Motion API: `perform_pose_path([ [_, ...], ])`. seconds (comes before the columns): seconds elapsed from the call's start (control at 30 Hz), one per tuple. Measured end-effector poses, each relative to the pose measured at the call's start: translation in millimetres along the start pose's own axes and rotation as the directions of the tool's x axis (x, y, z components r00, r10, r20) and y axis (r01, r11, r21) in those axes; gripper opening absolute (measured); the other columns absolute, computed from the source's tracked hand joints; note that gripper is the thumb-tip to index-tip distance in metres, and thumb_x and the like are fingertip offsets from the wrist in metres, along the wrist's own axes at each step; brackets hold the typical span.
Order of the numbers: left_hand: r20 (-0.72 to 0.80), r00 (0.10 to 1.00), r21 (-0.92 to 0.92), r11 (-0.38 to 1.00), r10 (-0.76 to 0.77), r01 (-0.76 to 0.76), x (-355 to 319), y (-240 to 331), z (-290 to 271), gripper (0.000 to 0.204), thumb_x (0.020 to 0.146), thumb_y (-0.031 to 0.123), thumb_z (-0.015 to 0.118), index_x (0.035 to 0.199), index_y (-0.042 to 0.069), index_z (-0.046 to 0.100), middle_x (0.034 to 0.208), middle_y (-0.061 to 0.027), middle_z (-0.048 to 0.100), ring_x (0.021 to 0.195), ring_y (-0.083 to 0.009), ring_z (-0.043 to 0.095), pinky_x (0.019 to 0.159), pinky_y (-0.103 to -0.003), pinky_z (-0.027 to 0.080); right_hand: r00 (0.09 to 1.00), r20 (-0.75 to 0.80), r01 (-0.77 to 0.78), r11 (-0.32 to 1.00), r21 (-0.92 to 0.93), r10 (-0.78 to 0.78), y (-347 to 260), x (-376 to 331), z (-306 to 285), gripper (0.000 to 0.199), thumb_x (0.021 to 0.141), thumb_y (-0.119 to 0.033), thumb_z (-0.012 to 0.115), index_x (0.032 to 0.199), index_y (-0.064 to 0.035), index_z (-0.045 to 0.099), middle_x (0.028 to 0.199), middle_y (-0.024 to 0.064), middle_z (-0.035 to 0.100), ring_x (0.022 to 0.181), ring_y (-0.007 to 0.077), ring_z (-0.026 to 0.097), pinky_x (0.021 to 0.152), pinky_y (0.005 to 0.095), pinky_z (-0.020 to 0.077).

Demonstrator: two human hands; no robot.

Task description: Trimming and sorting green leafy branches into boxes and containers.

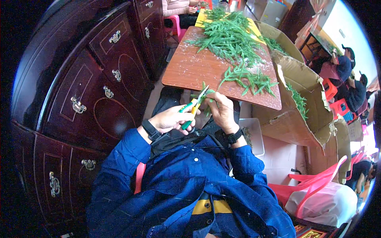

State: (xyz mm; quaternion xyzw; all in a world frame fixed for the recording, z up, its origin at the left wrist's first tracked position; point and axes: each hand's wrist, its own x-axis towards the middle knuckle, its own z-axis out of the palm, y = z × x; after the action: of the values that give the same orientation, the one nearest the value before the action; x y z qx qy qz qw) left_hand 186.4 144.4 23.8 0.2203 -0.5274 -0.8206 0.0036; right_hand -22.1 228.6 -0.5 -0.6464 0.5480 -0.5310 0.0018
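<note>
My left hand [171, 119] is wrapped round pliers [194, 108] with green and yellow handles. Their metal jaws point away from me, up against a green plastic-looking leaf sprig [209, 93]. The fingers of my right hand [223, 112] pinch that sprig just right of the jaws, above my lap. Whether the jaws touch a stem is too small to tell. Just beyond my hands, a brown wooden-topped table [186, 59] bears a big heap of similar green sprigs [230, 37], with a few loose ones [250, 79] near its front edge.
Dark wooden cabinets [83, 99] line the left side. Open cardboard boxes [297, 99] holding more greenery stand right of the table. A white bin [257, 137] sits beside my right knee. A pink chair [313, 182] with a white sack is at lower right. Other people sit farther off.
</note>
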Motion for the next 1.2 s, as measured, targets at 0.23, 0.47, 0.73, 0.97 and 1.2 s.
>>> perform_pose_path([
  [0.23, -0.182, 0.961, 0.253, 0.955, 0.207, -0.158, 16.6, -18.9, 11.5, 0.031, 0.097, 0.021, 0.054, 0.124, 0.008, 0.050, 0.085, -0.0009, 0.059, 0.067, -0.0089, 0.057, 0.056, -0.024, 0.049, 0.892, 0.075, -0.396, 0.689, 0.607, 0.446, 2.3, -9.0, 14.7, 0.010, 0.094, -0.014, 0.059, 0.091, -0.0053, 0.059, 0.074, 0.0029, 0.061, 0.069, 0.0185, 0.060, 0.066, 0.0345, 0.0505],
  [0.47, -0.278, 0.736, 0.692, 0.660, 0.618, -0.293, 50.9, -55.8, 5.4, 0.023, 0.098, 0.021, 0.052, 0.118, 0.009, 0.052, 0.083, 0.0001, 0.059, 0.065, -0.0088, 0.057, 0.053, -0.024, 0.048, 0.677, 0.530, -0.464, -0.263, 0.846, 0.510, 16.3, -12.6, 16.8, 0.015, 0.096, -0.021, 0.058, 0.089, -0.0074, 0.058, 0.078, 0.0028, 0.060, 0.077, 0.0182, 0.059, 0.075, 0.0318, 0.0481],
  [0.73, -0.237, 0.953, 0.210, 0.967, 0.191, -0.141, 34.9, -27.4, 19.4, 0.035, 0.099, 0.025, 0.053, 0.130, 0.011, 0.049, 0.094, -0.0042, 0.062, 0.076, -0.0138, 0.061, 0.067, -0.030, 0.054, 0.740, 0.291, -0.548, 0.294, 0.783, 0.606, 5.6, -11.0, 12.4, 0.014, 0.094, -0.020, 0.061, 0.091, -0.0061, 0.061, 0.080, 0.0013, 0.060, 0.075, 0.0127, 0.056, 0.068, 0.0270, 0.0446],
  [0.97, -0.046, 0.999, -0.031, 1.000, 0.005, -0.007, 1.5, -3.0, 16.5, 0.040, 0.098, 0.030, 0.054, 0.133, 0.011, 0.047, 0.103, -0.0059, 0.064, 0.088, -0.0165, 0.063, 0.079, -0.036, 0.054, 0.753, 0.125, -0.481, 0.412, 0.773, 0.646, 19.1, -1.3, -8.5, 0.012, 0.091, -0.016, 0.063, 0.094, -0.0045, 0.064, 0.079, -0.0022, 0.058, 0.072, 0.0086, 0.051, 0.069, 0.0244, 0.0400],
  [1.2, -0.269, 0.950, 0.456, 0.890, 0.155, -0.017, 11.6, 15.7, -32.7, 0.041, 0.094, 0.035, 0.058, 0.126, 0.009, 0.052, 0.103, -0.0086, 0.067, 0.093, -0.0187, 0.065, 0.075, -0.035, 0.054, 0.719, 0.143, -0.482, 0.340, 0.808, 0.680, 32.1, -2.3, -20.4, 0.012, 0.088, -0.015, 0.066, 0.095, -0.0053, 0.065, 0.080, -0.0029, 0.058, 0.074, 0.0089, 0.051, 0.071, 0.0235, 0.0390],
])
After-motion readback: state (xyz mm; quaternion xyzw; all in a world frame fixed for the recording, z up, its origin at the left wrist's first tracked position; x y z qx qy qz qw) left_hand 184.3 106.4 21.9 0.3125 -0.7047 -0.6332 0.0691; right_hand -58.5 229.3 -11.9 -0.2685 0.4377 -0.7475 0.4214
